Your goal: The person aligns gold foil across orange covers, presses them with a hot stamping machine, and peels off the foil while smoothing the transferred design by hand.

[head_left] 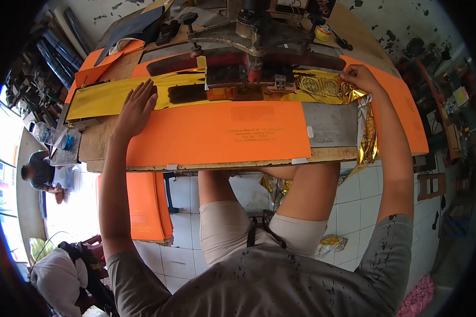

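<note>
Dark patches mark the pale wall (pixel 378 21) beyond our bench (pixel 92 145). Our left hand (pixel 136 108) lies flat and unclenched on the gold foil (pixel 96 100); our right hand (pixel 360 79) pinches its crumpled end, fingertips together. Between them, the press (pixel 251 37) hides part of the foil, its own top cut off. Just right of the left hand, an orange sheet (pixel 185 140) reads "Telp. 021" and "KOTA TANGERANG BANTEN"; its other lines are hard to read.

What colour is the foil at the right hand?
The foil at the right hand is shiny gold, seen best in the head view.
</note>
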`<state>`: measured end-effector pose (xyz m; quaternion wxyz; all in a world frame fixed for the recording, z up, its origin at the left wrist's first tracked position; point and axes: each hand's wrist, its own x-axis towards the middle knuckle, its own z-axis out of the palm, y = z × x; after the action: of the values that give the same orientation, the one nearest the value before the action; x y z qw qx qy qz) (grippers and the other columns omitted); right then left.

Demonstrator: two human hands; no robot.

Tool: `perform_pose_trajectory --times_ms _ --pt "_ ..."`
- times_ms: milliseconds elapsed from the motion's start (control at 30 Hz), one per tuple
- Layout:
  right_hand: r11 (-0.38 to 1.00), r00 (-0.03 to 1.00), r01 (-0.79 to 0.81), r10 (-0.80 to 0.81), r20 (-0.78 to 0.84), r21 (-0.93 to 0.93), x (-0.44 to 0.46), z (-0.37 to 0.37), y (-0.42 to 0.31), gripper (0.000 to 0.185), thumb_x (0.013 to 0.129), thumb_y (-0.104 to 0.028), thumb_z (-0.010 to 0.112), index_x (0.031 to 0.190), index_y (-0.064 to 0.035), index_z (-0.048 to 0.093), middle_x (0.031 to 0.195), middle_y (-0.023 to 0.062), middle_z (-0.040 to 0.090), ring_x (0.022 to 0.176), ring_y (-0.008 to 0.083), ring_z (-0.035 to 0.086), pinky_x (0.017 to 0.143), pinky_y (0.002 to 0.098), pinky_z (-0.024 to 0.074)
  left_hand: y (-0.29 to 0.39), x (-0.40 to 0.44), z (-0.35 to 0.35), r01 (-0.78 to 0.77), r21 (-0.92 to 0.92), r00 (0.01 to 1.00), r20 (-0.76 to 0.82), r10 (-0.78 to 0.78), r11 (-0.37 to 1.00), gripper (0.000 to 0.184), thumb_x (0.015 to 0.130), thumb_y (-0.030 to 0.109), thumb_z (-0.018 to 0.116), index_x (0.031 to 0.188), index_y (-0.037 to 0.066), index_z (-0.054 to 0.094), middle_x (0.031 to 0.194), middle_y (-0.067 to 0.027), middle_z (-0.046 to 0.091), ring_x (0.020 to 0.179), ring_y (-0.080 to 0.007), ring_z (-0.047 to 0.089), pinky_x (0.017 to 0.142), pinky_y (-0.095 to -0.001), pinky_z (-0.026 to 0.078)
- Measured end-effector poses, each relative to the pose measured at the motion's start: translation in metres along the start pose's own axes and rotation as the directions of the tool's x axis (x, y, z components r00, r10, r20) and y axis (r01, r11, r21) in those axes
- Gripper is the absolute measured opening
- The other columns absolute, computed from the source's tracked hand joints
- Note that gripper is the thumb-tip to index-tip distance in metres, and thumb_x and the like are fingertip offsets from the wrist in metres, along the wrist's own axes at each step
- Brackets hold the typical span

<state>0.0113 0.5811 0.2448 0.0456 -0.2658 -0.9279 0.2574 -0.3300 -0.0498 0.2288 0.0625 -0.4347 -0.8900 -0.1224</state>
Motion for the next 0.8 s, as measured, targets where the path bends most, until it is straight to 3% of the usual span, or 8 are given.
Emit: perform_pose_trajectory --times_ms 567,667,800 --pt "0.999 0.999 0.036 -0.036 0.014 0.028 0.022 0.004 0.004 0.026 0.096 -0.027 0.078 0.091 -0.0026 0.07 0.079 0.0041 0.073 0.068 0.0108 0.065 0.064 0.0303 0.0499 -0.008 0.006 0.006 0.036 -0.014 0.999 0.039 -0.035 0.999 0.067 0.112 0.049 0.033 0.162 0.004 0.035 0.168 -0.0153 0.035 0.158 -0.0336 0.026 0.129 -0.0483 0.017" --pt "0.996 0.996 0.078 -0.079 -0.029 -0.036 0.025 0.006 0.011 0.027 0.096 -0.028 0.078 0.091 -0.0025 0.07 0.077 0.0027 0.071 0.068 0.0116 0.064 0.066 0.0308 0.05 -0.007 0.006 0.005 0.04 -0.023 0.998 0.047 -0.039 0.999 0.067 0.112 0.048 0.033 0.162 0.003 0.035 0.168 -0.0157 0.035 0.158 -0.0338 0.026 0.129 -0.0482 0.018" --pt "0.998 0.999 0.017 -0.015 -0.048 0.057 0.016 0.004 0.003 0.032 0.099 -0.033 0.074 0.098 -0.0012 0.072 0.083 0.0035 0.071 0.073 0.013 0.064 0.069 0.0308 0.0501 -0.008 0.001 0.001 0.019 -0.142 1.0 0.01 -0.018 0.99 0.066 0.112 0.046 0.036 0.161 0.003 0.036 0.169 -0.0157 0.034 0.158 -0.034 0.027 0.128 -0.0482 0.019"
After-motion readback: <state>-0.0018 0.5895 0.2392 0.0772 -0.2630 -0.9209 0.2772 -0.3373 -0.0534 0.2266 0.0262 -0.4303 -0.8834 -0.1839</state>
